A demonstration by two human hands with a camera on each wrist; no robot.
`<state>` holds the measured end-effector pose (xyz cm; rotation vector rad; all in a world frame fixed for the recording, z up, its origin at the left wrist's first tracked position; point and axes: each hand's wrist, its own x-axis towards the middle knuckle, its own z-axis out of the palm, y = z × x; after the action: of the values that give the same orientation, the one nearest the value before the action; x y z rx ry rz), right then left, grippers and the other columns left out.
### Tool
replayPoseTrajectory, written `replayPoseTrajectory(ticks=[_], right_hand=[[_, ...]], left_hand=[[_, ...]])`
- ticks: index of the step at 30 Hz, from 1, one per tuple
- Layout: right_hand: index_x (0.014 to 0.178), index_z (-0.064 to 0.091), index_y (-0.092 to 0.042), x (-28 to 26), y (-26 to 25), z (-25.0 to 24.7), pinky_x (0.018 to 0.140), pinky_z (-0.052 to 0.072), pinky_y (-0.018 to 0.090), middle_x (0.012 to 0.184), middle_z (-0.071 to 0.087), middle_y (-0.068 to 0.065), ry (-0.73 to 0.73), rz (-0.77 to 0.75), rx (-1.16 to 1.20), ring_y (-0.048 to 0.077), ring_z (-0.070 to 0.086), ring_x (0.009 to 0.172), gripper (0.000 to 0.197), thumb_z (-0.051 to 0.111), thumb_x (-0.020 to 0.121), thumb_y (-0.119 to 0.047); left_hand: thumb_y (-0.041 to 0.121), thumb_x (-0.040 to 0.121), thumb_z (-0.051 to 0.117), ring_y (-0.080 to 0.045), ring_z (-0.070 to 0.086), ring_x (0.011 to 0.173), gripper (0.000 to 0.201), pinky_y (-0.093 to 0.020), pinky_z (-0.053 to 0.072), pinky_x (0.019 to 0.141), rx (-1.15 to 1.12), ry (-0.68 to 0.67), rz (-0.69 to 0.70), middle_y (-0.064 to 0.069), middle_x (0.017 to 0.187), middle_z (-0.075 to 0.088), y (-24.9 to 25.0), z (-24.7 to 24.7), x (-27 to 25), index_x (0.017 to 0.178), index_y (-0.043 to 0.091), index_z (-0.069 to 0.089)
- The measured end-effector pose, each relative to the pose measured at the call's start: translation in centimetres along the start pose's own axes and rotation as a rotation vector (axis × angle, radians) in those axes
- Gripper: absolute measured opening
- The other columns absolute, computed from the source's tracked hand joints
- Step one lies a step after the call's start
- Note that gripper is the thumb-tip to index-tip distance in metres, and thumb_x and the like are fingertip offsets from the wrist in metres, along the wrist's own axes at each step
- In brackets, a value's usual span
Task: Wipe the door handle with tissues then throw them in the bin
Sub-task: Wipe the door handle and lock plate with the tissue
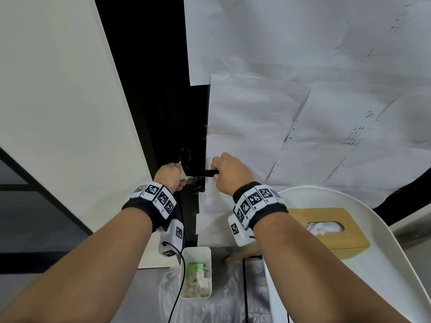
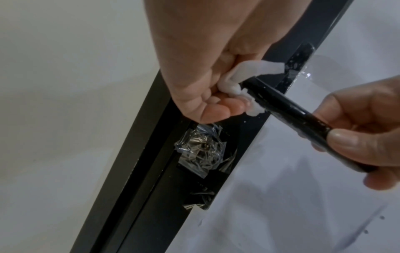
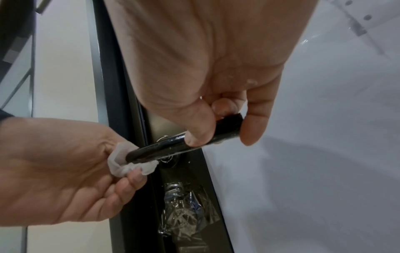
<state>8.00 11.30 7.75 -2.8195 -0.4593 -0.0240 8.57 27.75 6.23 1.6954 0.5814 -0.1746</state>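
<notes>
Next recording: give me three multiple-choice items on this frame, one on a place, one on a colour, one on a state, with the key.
1. Where is the bin?
A. on the floor below the hands
B. on the chair
C. hung on the door

2. What colour is the door handle?
A. white
B. black
C. gold

3. What is the left hand doing?
A. hanging idle
B. gripping a tissue against the handle
C. reaching into the tissue box

Key: A, it stands beneath the wrists; B, the bar is glossy black; B, fingers curl round the tissue at the handle's inner end.
</notes>
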Motion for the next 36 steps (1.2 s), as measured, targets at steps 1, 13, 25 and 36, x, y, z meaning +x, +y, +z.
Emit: replayPoseTrajectory(ticks=[1, 13, 25, 36], right_hand=[[0.099, 0.056, -0.015, 0.0, 0.0, 0.0, 0.069, 0.049, 0.038, 0.102, 0.050, 0.005, -0.001, 0.001, -0.003, 0.026, 0.052, 0.094, 0.013, 0.055, 0.086, -0.014], [0.102, 0.058, -0.016, -0.5, -0.3, -0.1, 0.071, 0.050, 0.038, 0.104, 0.050, 0.006, 0.016, 0.020, -0.006, 0.026, 0.052, 0.095, 0.015, 0.055, 0.088, -0.013], [0.105, 0.058, -0.016, -0.8, -0.3, 0.2, 0.066, 0.044, 0.036, 0.105, 0.048, 0.007, 0.043, 0.011, -0.008, 0.027, 0.048, 0.098, 0.018, 0.052, 0.090, -0.011], [0.110, 0.062, -0.016, -0.8, -0.4, -0.5, 0.071, 0.046, 0.036, 0.108, 0.050, 0.006, 0.002, 0.044, -0.008, 0.026, 0.052, 0.102, 0.025, 0.050, 0.094, -0.031]], left_hand=[[0.018, 0.102, 0.033, -0.016, 0.048, 0.043, 0.031, -0.023, 0.036, 0.046, 0.014, 0.004, 0.005, -0.011, 0.063, 0.049, -0.1, -0.2, -0.3, 0.074, 0.011, 0.046], [0.016, 0.098, 0.038, -0.033, 0.055, 0.088, 0.021, -0.037, 0.040, 0.072, 0.414, 0.276, 0.359, -0.017, 0.097, 0.057, 0.0, -2.2, -3.4, 0.102, 0.004, 0.055], [0.011, 0.092, 0.056, -0.023, 0.058, 0.105, 0.025, -0.019, 0.040, 0.081, 0.635, 0.271, 0.635, -0.006, 0.123, 0.051, -0.7, -0.5, -3.7, 0.115, 0.012, 0.068], [0.004, 0.081, 0.071, -0.011, 0.064, 0.090, 0.034, -0.020, 0.051, 0.085, 0.519, 0.144, 0.686, 0.004, 0.099, 0.068, -0.5, -1.1, -3.4, 0.110, 0.020, 0.067]])
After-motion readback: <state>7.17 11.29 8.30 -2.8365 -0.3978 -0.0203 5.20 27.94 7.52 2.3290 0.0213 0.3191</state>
